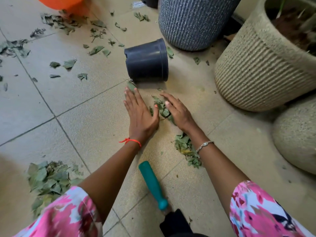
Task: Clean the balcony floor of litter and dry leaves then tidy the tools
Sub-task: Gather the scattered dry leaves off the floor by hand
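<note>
— The hands?
— The left hand (140, 115) and the right hand (178, 112) lie flat on the floor (85, 117), fingers straight, gripping nothing.
— And the leaves?
— A small heap of dry leaves (161, 108) sits between both palms. A black pot (147, 60) lies on its side just beyond the left fingertips.

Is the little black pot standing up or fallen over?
Fallen over. The black pot lies on its side on the floor, base to the left, rim to the right. Its inside is hidden.
</note>
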{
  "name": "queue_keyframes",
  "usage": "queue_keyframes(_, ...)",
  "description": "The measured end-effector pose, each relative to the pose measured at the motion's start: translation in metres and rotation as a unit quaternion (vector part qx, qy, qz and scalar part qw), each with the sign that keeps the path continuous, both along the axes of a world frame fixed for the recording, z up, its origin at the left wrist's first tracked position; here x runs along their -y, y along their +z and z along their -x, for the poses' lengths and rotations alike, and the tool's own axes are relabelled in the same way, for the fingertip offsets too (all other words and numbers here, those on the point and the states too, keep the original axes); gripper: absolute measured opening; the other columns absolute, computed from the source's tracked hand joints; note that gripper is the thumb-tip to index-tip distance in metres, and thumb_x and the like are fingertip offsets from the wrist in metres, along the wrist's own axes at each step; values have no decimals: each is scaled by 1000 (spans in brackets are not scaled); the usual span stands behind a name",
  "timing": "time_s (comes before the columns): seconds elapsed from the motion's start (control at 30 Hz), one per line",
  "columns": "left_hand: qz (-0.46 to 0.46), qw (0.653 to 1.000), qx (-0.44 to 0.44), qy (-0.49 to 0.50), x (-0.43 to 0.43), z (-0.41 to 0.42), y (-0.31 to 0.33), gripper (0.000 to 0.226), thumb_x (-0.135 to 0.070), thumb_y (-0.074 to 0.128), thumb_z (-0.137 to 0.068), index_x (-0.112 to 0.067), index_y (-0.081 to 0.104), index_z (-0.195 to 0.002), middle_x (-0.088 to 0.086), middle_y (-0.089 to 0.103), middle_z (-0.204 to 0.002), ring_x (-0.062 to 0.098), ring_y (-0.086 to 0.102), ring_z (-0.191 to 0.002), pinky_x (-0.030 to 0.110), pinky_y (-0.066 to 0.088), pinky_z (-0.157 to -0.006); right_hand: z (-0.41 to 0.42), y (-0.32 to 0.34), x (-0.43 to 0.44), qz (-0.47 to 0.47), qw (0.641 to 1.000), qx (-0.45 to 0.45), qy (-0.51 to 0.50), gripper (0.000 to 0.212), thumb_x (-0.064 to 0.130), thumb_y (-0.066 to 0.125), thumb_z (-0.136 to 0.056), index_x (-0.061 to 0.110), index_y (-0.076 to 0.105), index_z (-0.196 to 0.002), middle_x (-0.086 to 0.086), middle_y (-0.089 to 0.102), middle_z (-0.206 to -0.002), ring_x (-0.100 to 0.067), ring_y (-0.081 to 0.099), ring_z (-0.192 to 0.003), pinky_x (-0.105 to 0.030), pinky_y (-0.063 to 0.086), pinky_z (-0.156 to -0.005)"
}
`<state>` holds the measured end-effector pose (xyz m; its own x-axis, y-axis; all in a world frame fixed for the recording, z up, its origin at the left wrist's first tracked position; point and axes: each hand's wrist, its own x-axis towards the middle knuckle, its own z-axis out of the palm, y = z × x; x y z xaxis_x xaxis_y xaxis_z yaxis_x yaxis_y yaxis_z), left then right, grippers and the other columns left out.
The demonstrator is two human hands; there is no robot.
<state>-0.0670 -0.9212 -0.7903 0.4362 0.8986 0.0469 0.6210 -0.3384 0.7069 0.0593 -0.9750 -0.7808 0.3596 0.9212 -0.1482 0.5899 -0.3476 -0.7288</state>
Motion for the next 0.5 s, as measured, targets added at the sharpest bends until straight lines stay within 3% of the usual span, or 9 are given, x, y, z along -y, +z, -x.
queue_keyframes(0.1, 18, 1000, -2, -2, -1, 0, -2, 81, -44, 25, -87, 0, -8, -147, 18, -13, -156, 25, -15, -144, 32, -15, -115, -1, 12, -8, 9, 999, -23, 20, 45, 39, 26, -102, 35, 23, -146, 10, 17, -156, -12, 14, -143, -41, 16, -115)
queue_keyframes(0.23, 27, 999, 35, -2, -1, 1, -6, 77, -40, 25, -86, -1, 0, -148, 16, 0, -157, 21, -7, -146, 32, -11, -117, 5, 11, -22, 32, 995, 66, 70, 44, 31, 22, -103, 24, 28, -146, 6, 20, -156, -6, 9, -144, -35, 2, -119)
queue_keyframes(0.33, 24, 992, 123, 4, -1, 4, -2, 62, -31, 35, -89, -4, 24, -144, 12, 35, -141, 20, 29, -133, 43, 12, -119, 13, 9, -12, 10, 999, 0, 45, 42, 34, 25, -103, 24, 44, -138, 5, 35, -149, -12, 26, -140, -35, 16, -117)
queue_keyframes(0.43, 39, 986, 164, -11, -1, 11, 4, 48, -26, 39, -90, -7, 40, -134, 6, 46, -118, 13, 43, -105, 37, 40, -101, 18, 23, 10, -9, 996, -93, -5, 35, 32, 37, -100, 19, 63, -119, -1, 63, -121, -11, 58, -108, -34, 44, -99)
queue_keyframes(0.5, 42, 984, 168, -34, -3, 14, 5, 44, -27, 38, -90, -6, 47, -127, 5, 43, -115, 11, 44, -102, 33, 43, -97, 21, 34, 29, -69, 990, -104, -73, 29, 26, 43, -99, 16, 68, -107, -5, 71, -93, 0, 59, -69, -28, 54, -71)
